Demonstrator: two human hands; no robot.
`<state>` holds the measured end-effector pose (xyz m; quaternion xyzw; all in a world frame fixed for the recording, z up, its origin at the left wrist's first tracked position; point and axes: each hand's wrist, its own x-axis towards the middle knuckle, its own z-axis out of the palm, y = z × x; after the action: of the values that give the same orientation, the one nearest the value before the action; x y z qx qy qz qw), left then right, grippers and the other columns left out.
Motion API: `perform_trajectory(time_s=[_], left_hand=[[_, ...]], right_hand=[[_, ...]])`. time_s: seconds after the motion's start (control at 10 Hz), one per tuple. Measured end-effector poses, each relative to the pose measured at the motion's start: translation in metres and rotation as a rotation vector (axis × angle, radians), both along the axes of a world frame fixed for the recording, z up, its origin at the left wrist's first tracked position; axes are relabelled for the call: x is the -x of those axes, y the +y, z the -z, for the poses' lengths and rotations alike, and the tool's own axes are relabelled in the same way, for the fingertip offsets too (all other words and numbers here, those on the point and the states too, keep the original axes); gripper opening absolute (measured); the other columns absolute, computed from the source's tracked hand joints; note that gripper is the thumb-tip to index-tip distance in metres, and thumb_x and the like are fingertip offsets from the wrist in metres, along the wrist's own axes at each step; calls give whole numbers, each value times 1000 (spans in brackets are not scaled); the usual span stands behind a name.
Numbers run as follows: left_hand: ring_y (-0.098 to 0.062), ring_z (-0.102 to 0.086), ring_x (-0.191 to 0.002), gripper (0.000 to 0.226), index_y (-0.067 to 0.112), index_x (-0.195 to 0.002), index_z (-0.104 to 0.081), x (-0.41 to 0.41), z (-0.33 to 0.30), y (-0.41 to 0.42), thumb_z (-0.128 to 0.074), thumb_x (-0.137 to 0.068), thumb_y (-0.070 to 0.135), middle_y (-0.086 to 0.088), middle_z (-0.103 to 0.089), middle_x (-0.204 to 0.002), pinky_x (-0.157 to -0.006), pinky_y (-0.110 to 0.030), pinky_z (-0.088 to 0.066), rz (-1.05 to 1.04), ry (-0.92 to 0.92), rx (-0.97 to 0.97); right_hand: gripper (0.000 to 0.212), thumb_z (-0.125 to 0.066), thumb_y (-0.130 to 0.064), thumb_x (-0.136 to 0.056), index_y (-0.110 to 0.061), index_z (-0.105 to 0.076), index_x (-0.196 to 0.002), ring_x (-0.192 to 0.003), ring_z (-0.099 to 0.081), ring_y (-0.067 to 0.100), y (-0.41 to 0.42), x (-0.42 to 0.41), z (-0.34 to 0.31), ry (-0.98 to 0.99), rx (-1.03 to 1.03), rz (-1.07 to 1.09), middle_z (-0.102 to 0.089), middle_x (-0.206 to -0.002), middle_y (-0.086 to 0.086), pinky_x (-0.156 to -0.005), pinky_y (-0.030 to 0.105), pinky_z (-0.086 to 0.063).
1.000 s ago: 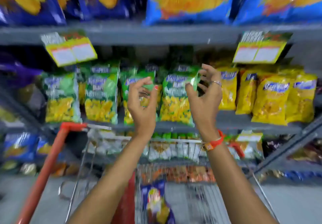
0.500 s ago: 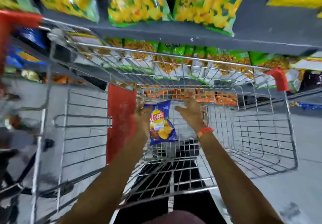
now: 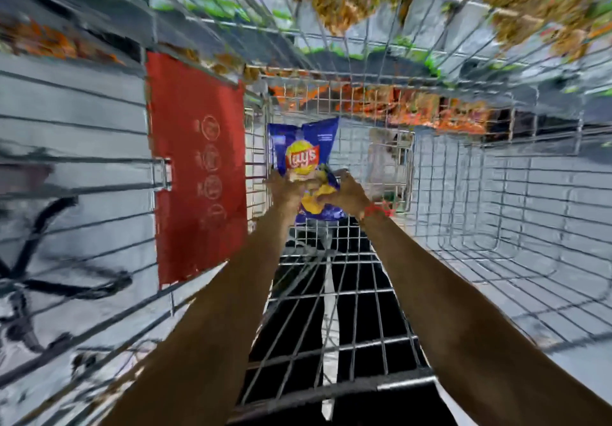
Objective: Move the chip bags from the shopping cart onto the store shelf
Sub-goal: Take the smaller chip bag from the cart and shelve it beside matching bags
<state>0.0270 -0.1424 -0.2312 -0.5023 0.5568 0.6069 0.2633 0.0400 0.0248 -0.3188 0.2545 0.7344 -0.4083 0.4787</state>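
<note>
A blue chip bag (image 3: 306,150) with a yellow and red logo lies inside the wire shopping cart (image 3: 463,194), near its far end. My left hand (image 3: 284,190) grips the bag's lower left side. My right hand (image 3: 347,194), with an orange band at the wrist, grips its lower right side. Both arms reach straight down into the cart. The bag's lower half is partly hidden by my fingers. The frame is blurred by motion.
A red plastic panel (image 3: 198,167) hangs on the cart's left wall. Beyond the cart's far rim, lower shelves (image 3: 430,107) hold orange and green snack bags. Grey floor shows through the wire sides. Dark trouser legs (image 3: 357,319) show below the cart's near end.
One second ago my hands were up at the green bags on the shelf. They dropped into the cart, flanked the blue bag, and now both close on it.
</note>
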Motion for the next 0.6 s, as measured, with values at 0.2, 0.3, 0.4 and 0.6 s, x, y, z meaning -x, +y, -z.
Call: perform_trajectory(time_s=[0.2, 0.3, 0.4, 0.6], left_hand=[[-12, -65, -53, 50, -1, -88, -67, -7, -44, 11, -87, -49, 23, 5, -70, -54, -55, -24, -52, 55, -43, -85], [-10, -64, -55, 13, 10, -84, -68, -10, -69, 16, -72, -74, 16, 8, -68, -51, -50, -20, -51, 90, -22, -151], [-18, -66, -63, 26, 7, -88, -69, 1, -108, 22, -78, -66, 19, -2, -72, -65, -59, -25, -51, 153, 47, -156], [-6, -69, -61, 28, 11, -90, -61, 27, -203, 15, -73, -68, -2, 8, -74, -67, -58, -23, -52, 265, 383, -198]], right_hand=[[44, -74, -2, -71, -13, -53, -108, -96, -54, 25, -3, 36, -143, 168, -1, -106, -54, -98, 11, -83, 40, -46], [46, -63, 16, -76, 3, -48, -118, -89, -52, 16, 17, 38, -163, 125, 77, -91, -54, -98, 11, -68, 30, -45], [34, -52, 25, -78, -3, -49, -96, -55, -61, -3, 27, 40, -191, 164, 200, -28, -62, -70, 1, -59, 22, -52], [71, -70, 22, -64, 6, -43, -127, -78, -69, 2, 15, 46, -276, 319, 281, 158, -62, -117, 20, -85, 31, -58]])
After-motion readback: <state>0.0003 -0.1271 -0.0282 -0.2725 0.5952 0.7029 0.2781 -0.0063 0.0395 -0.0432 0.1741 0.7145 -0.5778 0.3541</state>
